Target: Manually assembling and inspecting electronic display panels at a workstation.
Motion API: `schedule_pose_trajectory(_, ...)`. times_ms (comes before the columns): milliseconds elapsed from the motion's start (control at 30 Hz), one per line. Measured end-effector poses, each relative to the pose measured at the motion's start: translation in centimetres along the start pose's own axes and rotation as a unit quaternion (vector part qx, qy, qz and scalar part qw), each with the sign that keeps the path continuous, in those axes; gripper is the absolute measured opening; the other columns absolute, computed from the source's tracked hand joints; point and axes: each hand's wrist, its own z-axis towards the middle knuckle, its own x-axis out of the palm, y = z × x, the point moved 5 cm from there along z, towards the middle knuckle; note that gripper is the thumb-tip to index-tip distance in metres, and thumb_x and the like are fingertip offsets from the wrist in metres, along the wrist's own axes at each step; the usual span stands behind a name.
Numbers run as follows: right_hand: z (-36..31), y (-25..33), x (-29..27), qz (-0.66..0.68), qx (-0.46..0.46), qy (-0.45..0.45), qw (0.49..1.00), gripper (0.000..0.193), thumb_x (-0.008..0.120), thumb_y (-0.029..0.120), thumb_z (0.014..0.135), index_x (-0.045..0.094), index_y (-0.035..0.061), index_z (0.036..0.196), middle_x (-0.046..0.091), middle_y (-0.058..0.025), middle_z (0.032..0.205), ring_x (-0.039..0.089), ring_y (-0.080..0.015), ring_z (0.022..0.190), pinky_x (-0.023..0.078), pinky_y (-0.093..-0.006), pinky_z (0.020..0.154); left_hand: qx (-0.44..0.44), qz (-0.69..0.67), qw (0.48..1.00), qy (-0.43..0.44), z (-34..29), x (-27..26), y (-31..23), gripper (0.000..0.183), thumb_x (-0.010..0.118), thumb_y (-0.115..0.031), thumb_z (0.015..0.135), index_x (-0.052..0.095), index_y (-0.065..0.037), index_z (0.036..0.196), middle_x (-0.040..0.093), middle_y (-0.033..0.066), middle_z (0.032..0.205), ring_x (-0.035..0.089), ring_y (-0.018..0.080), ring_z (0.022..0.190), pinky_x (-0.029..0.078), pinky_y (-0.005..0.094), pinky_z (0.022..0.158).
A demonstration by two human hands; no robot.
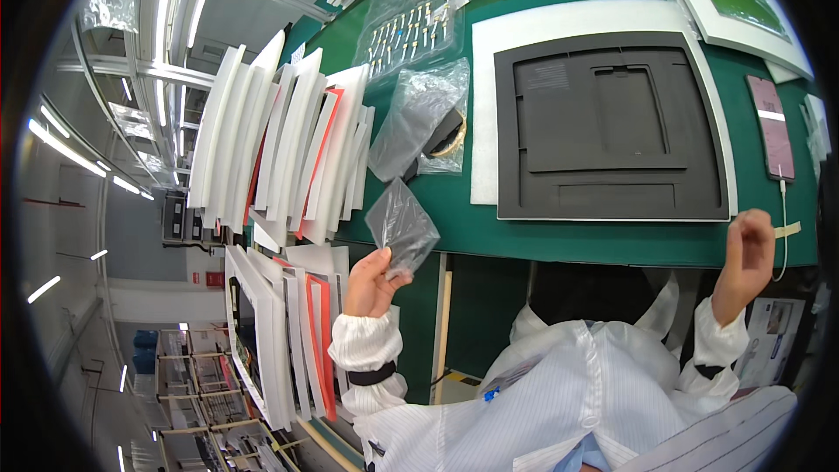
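My left hand (374,281) pinches the lower edge of a small clear plastic bag (403,225), held in front of the table's edge. Whether anything lies inside the bag is hard to make out. Over the near right edge of the table, my right hand (743,260) is raised with its fingers loosely bent, and no object shows in it. A black rectangular plastic panel (568,131) with a recessed frame lies on a white foam sheet (486,122), between and beyond my hands.
Beyond the left hand lie a larger clear bag (411,114) and a clear tray (371,22) of small metal-coloured parts. White foam boards (284,140) stand upright at the left. A phone (771,127) with a white cable (783,210) rests on the green table (437,232).
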Motion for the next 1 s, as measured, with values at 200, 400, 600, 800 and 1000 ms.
schedule_pose_trajectory(200,-2.1,8.0,15.4,0.196,0.214,0.384,0.877,0.027,0.062,0.007,0.082,0.055,0.0009,0.108,0.056,-0.0065,0.091,0.057,-0.0142,0.084,0.047,-0.0270,0.077,0.079,0.038,0.995,0.054,-0.2,2.7,-1.0,0.019,0.052,-0.013,0.092,0.053,0.002,0.104,0.063,0.0088,0.092,0.062,0.0152,0.077,0.053,0.0296,0.071)
schedule_pose_trajectory(400,-1.7,5.1,26.7,0.123,0.170,0.421,0.882,0.052,0.070,0.023,0.077,0.050,-0.0086,0.112,0.060,-0.0245,0.099,0.061,-0.0295,0.091,0.048,-0.0344,0.077,0.158,0.121,0.976,0.084,0.7,7.8,-2.1,0.015,0.064,-0.008,0.084,0.057,0.004,0.091,0.063,0.0058,0.076,0.058,0.0091,0.064,0.051,0.0247,0.063)
schedule_pose_trajectory(600,-1.3,5.1,28.0,0.083,0.188,0.404,0.891,0.031,0.068,0.009,0.079,0.051,-0.0071,0.100,0.062,-0.0118,0.086,0.058,-0.0124,0.077,0.048,-0.0250,0.066,0.285,0.240,0.928,-0.028,0.9,7.6,-4.1,0.017,0.069,-0.011,0.082,0.057,-0.001,0.075,0.059,0.0017,0.069,0.051,0.0058,0.059,0.040,0.0194,0.056)
schedule_pose_trajectory(800,-0.7,5.2,28.6,0.104,0.216,0.382,0.893,0.028,0.066,0.011,0.081,0.052,-0.0059,0.100,0.062,-0.0118,0.091,0.058,-0.0134,0.082,0.048,-0.0264,0.069,0.431,0.308,0.836,-0.142,0.1,8.5,-6.3,0.017,0.069,-0.012,0.080,0.058,0.000,0.074,0.058,0.0041,0.071,0.056,0.0120,0.062,0.045,0.0237,0.061)
schedule_pose_trajectory(1000,0.0,5.2,28.3,0.221,0.242,0.341,0.881,0.024,0.060,0.007,0.084,0.051,-0.0065,0.101,0.062,-0.0155,0.089,0.058,-0.0143,0.079,0.046,-0.0269,0.068,0.453,0.188,0.865,-0.107,0.3,9.6,-7.2,0.016,0.066,-0.011,0.084,0.057,0.003,0.086,0.060,0.0031,0.073,0.056,0.0078,0.065,0.045,0.0200,0.064)
